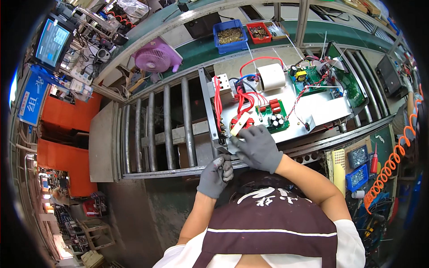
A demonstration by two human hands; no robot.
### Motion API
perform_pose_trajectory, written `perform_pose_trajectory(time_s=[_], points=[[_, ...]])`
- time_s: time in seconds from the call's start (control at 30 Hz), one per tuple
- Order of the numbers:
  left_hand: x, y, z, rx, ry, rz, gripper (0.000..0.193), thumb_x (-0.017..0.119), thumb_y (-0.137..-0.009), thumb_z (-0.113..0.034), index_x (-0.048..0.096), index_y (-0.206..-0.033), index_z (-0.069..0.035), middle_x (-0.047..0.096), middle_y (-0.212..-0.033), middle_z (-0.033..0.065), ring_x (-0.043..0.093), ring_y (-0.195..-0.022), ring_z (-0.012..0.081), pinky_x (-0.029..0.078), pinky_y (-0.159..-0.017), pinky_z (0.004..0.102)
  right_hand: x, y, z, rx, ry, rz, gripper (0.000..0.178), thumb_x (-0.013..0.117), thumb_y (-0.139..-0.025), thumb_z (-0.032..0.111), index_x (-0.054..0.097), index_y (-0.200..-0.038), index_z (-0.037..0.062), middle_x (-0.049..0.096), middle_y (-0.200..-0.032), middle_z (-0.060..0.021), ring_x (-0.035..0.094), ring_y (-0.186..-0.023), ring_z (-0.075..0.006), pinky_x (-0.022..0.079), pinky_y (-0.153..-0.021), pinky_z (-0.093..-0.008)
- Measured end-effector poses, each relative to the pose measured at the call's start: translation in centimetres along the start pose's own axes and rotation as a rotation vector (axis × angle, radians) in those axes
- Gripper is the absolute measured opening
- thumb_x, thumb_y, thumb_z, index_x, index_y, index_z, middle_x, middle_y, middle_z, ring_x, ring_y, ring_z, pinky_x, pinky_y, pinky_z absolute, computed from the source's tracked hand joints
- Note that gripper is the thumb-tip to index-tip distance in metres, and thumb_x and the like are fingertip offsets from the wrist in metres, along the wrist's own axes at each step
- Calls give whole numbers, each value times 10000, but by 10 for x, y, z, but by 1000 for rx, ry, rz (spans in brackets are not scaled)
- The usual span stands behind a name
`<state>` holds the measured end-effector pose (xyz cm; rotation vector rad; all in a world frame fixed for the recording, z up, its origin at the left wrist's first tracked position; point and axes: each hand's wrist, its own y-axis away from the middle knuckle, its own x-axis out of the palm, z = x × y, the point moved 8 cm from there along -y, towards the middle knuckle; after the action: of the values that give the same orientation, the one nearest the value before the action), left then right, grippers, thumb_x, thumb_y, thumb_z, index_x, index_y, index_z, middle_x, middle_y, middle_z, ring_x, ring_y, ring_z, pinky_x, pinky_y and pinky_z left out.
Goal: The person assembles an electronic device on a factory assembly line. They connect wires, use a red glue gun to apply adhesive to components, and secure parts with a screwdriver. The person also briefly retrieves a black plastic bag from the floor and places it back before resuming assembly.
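Head view: left hand (pixel 215 177) and right hand (pixel 259 149) curl their fingers, pinch unclear, perhaps to steady the metal chassis (pixel 309 107) beyond them.

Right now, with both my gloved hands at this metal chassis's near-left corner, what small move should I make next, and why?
I'd probably steady the chassis with your right hand and adjust gently with your left. The right reaches over the corner by the pale yellow strip; the left is curled just below. Red wires lie close by.
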<state>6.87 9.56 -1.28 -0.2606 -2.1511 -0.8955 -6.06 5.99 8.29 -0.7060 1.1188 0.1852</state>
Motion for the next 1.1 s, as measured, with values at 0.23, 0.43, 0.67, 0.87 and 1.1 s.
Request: perform_pose_trajectory(time_s=[0.23, 0.43, 0.67, 0.87, 1.1], points=[[-3, -1, 0, 1, 5, 22, 237, 502, -900, -236, 543, -1009, -30, 429, -684, 17, 374, -553, 135, 305, -481, 255, 20, 5, 9, -123, 246, -33, 328, 635, -724, 320, 602, -963, 97, 498, -905, -23, 476, -926, -180, 370, -826, -336], [-3, -1, 2, 5, 31, 16, 235, 499, -900, -232, 538, -1024, -36, 428, -684, 19, 368, -552, 135, 305, -481, 256, 13, 21, -6, 42, -234, -230, 168, 673, -696, 192, 632, -854, 151, 520, -867, -21, 487, -890, -216, 369, -810, -374], [-3, -1, -1, 33, -40, 11, 233, 506, -888, -245, 536, -1006, -47, 435, -694, 20, 383, -567, 139, 308, -493, 259, -24, -25, -25, 272, -374, -487, 99, 692, -725, 137, 652, -815, 123, 561, -816, -32, 494, -845, -245, 378, -779, -362], [-1, -1, -5, 47, -97, -10, 227, 497, -884, -240, 539, -990, -44, 445, -690, 20, 399, -569, 140, 311, -496, 260, -10, -26, -24, 186, -486, -435, 134, 691, -710, 129, 668, -839, 102, 566, -812, -32, 497, -835, -241, 393, -765, -360], [-4, -4, -7, 63, -160, -8, 214, 495, -885, -240, 539, -967, -48, 441, -680, 13, 402, -567, 138, 307, -495, 257, -4, -35, -33, 144, -582, -316, 145, 680, -699, 124, 669, -843, 107, 550, -791, -21, 486, -808, -221, 384, -773, -352]])
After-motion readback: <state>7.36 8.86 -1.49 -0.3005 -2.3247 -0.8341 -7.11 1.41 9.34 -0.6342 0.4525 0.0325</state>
